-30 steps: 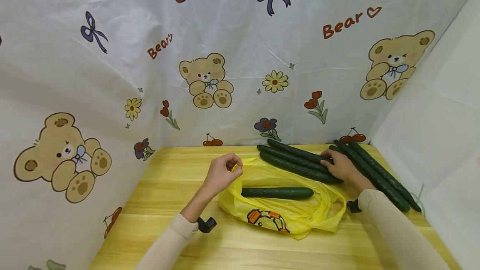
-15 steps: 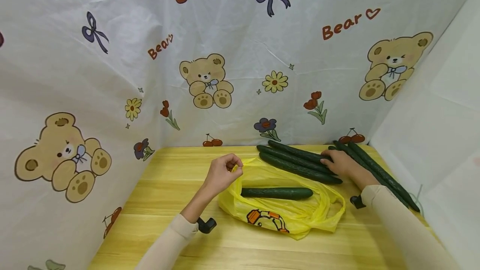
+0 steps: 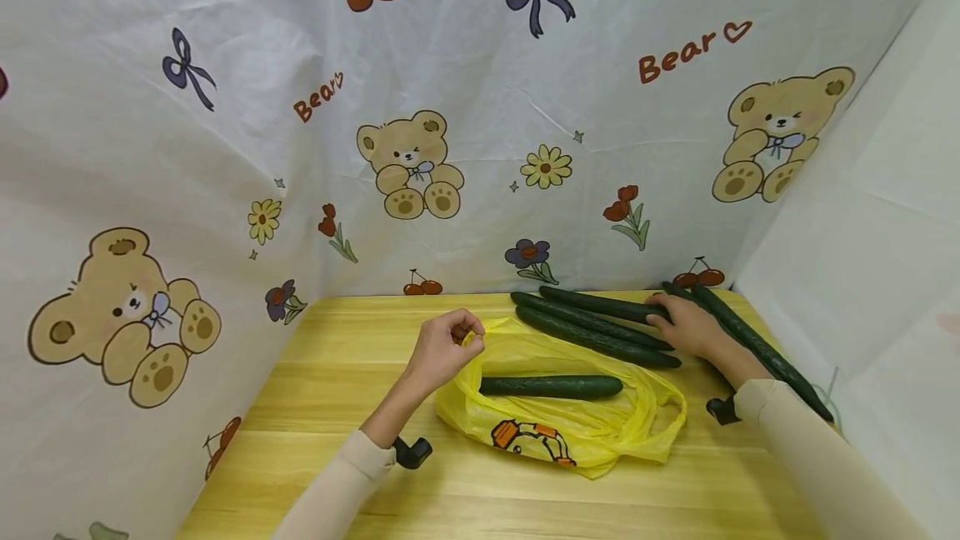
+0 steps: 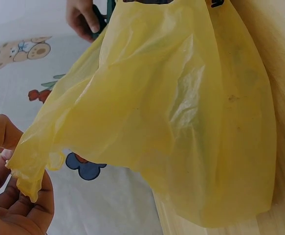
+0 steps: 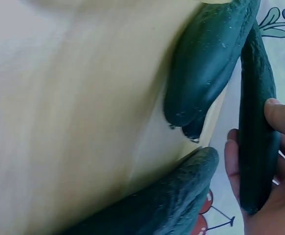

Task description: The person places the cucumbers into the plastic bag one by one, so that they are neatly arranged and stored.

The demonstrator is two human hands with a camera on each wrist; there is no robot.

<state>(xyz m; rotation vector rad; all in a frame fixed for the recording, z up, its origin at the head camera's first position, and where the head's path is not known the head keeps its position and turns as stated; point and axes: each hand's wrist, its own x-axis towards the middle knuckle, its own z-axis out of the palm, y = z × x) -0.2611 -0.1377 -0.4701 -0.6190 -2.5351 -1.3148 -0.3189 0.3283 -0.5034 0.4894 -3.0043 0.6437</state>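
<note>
My left hand (image 3: 444, 348) pinches the upper left edge of a yellow plastic bag (image 3: 457, 411); in the left wrist view the bag's gathered rim (image 4: 30, 169) shows between thumb and fingers. One dark green cucumber (image 3: 551, 387) lies in the bag's open mouth. Beyond the bag, my right hand (image 3: 686, 327) grips the right end of another cucumber (image 3: 592, 303). The right wrist view shows the thumb on one side of this held cucumber (image 5: 257, 132) and fingers round the other, its far end overlapping the neighbouring cucumbers (image 5: 201, 73).
Two more cucumbers (image 3: 592, 338) lie side by side behind the bag. Further cucumbers (image 3: 765, 348) lie along the right wall, partly behind the right arm. A printed bear cloth (image 3: 480, 257) hangs at the back of the wooden table (image 3: 337, 373).
My right hand has drawn the rearmost cucumber slightly up and away from the two beside it, opening a gap. The left hand and bag stay as they were.
</note>
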